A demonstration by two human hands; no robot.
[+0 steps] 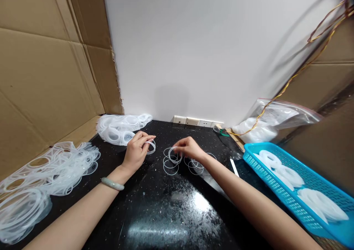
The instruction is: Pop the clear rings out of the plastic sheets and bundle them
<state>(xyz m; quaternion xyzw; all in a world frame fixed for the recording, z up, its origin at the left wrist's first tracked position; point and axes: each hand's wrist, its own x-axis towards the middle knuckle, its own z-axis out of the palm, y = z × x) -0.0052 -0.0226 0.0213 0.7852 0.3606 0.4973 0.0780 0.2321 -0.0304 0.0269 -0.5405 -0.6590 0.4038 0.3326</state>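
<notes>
My left hand (137,149) pinches a small stack of translucent white rings (151,147) between thumb and fingers, just above the black countertop (155,205). To its right, my right hand (189,148) has its fingers closed on a thin clear ring (175,155), which stands tilted. Beneath that ring, several thin rings (170,167) lie overlapping on the counter. Another loose group of thin rings (196,166) lies under and beside my right wrist, partly hidden by it. My left wrist carries a pale green bangle (112,184).
Punched translucent sheets and rings (66,167) are heaped at the left. Bagged rings (118,127) lie behind my left hand. A blue basket (279,194) at the right holds bundles of white rings. Plastic bags (265,121), a yellow wire (287,81), a white strip (234,167) and wall sockets (193,121) are behind.
</notes>
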